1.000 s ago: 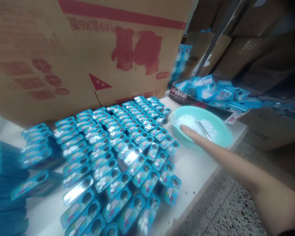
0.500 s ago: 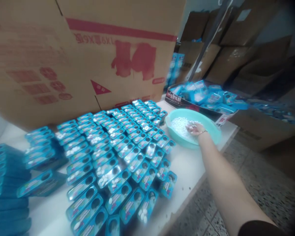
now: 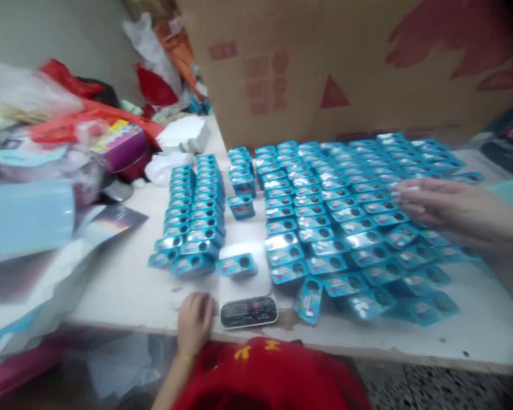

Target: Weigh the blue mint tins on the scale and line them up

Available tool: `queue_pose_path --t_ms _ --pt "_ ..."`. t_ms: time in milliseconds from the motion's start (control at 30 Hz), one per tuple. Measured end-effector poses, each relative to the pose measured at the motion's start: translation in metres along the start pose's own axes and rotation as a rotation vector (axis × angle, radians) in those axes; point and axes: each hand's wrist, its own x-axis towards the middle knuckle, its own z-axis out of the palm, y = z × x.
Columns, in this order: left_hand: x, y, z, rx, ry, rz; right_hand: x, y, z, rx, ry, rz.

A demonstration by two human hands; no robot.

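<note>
My left hand rests on the front of the table, just left of a small white digital scale, with its fingers loosely bent and nothing in them. A blue tin with a round opening stands on the scale. My right hand, smeared by motion, hovers over the right side of a dense group of similar blue tins. Its fingers are pinched together, and small white pellets show at the fingertips. Several tins have white pellets lying on their tops. Part of a pale green basin shows behind the right wrist.
Two columns of blue tins stand left of the scale. A big cardboard box walls off the back. Plastic bags, a purple box and sheets crowd the left. The table's front edge runs close to my red clothing.
My view has swung left, bringing the scale and left hand into sight. My right hand has left the pellets in the basin and come over the tins, with pellets at its fingertips.
</note>
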Motion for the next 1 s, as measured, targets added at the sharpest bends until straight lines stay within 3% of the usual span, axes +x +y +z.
queue_pose_path --t_ms 100,167,233,333,467,700,1000 --pt "-0.005 -0.001 0.0 -0.011 -0.002 -0.011 -0.047 -0.029 0.094 -0.135 -0.469 -0.016" --pt "-0.008 -0.003 0.0 -0.032 -0.003 -0.012 -0.069 -0.038 0.145 -0.271 -0.7 -0.082" --pt "-0.011 -0.006 0.0 -0.055 0.0 -0.006 -0.081 -0.038 0.183 -0.421 -0.809 -0.221" --pt "-0.012 -0.007 0.0 -0.074 0.013 0.007 -0.085 -0.027 0.217 -0.619 -0.809 -0.405" --pt "-0.011 -0.007 -0.001 -0.081 0.025 0.011 -0.086 -0.018 0.235 -0.764 -0.823 -0.441" --pt "-0.012 -0.007 -0.002 -0.101 0.053 0.01 -0.093 -0.026 0.243 -0.966 -0.789 -0.46" --pt "-0.013 -0.008 0.0 -0.104 0.032 -0.011 -0.09 -0.032 0.249 -0.983 -0.759 -0.501"
